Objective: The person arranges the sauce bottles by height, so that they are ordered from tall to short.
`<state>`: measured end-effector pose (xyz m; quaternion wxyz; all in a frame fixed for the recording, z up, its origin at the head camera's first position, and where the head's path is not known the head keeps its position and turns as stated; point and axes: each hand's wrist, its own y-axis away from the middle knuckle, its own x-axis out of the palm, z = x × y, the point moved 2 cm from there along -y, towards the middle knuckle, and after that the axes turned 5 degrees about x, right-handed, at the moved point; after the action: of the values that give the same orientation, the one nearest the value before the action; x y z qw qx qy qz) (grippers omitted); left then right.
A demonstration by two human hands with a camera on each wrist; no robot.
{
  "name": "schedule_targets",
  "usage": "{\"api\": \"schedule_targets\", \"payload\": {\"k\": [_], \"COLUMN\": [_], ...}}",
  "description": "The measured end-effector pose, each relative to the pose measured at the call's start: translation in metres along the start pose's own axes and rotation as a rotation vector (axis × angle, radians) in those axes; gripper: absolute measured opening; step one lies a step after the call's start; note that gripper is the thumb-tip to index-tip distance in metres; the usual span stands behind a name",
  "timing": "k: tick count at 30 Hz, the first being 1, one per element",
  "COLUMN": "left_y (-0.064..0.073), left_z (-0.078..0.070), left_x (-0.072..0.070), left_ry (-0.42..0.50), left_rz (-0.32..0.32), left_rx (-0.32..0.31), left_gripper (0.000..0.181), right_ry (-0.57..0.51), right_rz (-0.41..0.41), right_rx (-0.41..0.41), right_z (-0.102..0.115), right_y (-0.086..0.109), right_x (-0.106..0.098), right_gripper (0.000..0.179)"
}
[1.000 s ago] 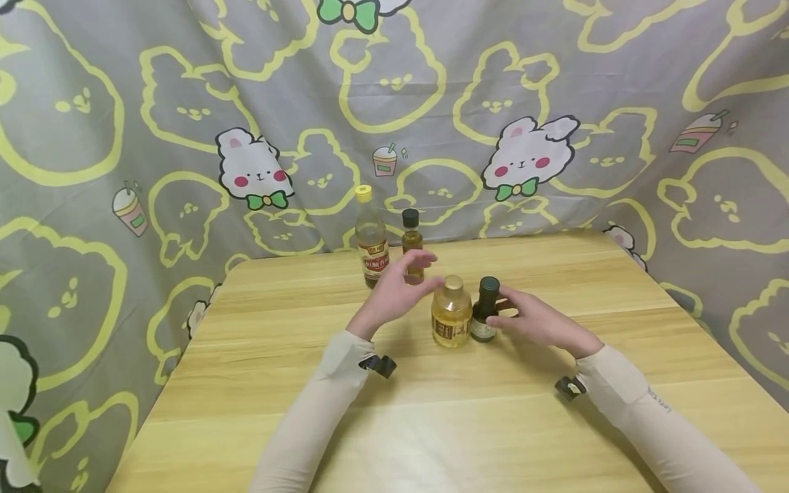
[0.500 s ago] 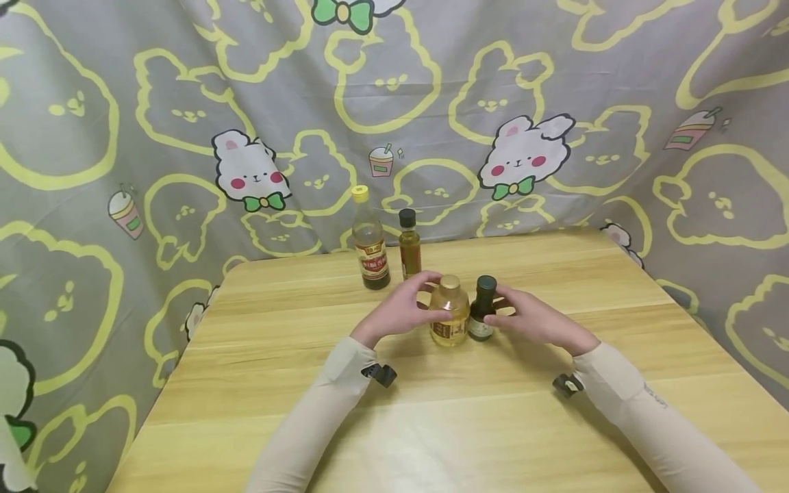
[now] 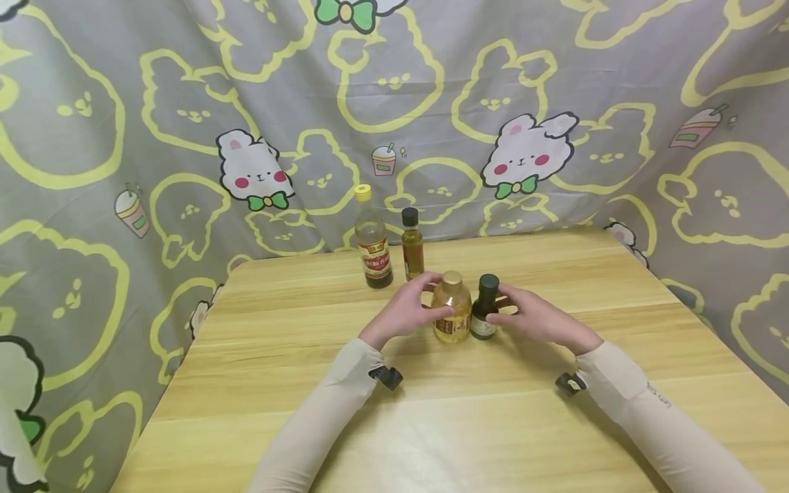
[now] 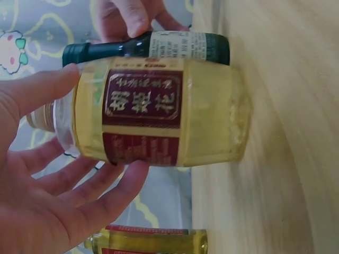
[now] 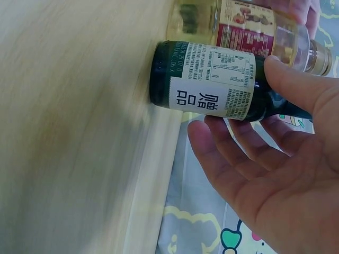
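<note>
One golden bottle (image 4: 169,106) in half-curled left fingers (image 4: 119,190), one dark bottle (image 5: 212,79) in half-curled right fingers (image 5: 209,145), far tips partly hidden.

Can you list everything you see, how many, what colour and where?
Table: one, light wood, centre
Cloth: seems one, grey with yellow cartoons, behind the table
Yellow-capped bottle: one, clear, red label, leftmost
Black-capped bottle: one, golden, right of yellow-capped bottle
Gold-capped bottle: one, pale yellow, nearer the camera
Dark bottle: one, green, right of gold-capped bottle
Wrist devices: two, black, one per wrist
Sleeves: two, beige, both arms
Left hand: one, bare, around gold-capped bottle
Right hand: one, bare, around dark bottle
</note>
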<state>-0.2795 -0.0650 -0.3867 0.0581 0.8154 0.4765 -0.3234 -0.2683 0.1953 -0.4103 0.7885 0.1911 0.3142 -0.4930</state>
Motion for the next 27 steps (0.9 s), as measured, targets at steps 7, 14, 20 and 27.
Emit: {"api": "schedule_targets", "payload": {"k": [7,14,20,27], "left_y": [-0.004,-0.012,-0.026,-0.04], "left_z": [0.005,0.008,0.013,0.02], "left_x": [0.008,0.014,0.015,0.014], "left_ry": [-0.031,-0.026,-0.038,-0.056], "left_rz": [-0.106,-0.212,-0.289,-0.364], "left_rx": [-0.038,-0.095,-0.098,-0.096], "left_gripper": [0.067,0.068,0.066,0.064], "right_ry": [0.003,0.003,0.007,-0.004], "right_rz": [-0.009,-0.005,-0.001,0.009], "right_rx": [-0.011,-0.015,-0.005,-0.002], "right_z": [0.0,-0.001,-0.001,0.001], "right_y": [0.0,-0.001,0.0,-0.001], "right_x": [0.0,0.0,-0.001,0.0], "right_gripper": [0.055,0.055,0.054,0.052]}}
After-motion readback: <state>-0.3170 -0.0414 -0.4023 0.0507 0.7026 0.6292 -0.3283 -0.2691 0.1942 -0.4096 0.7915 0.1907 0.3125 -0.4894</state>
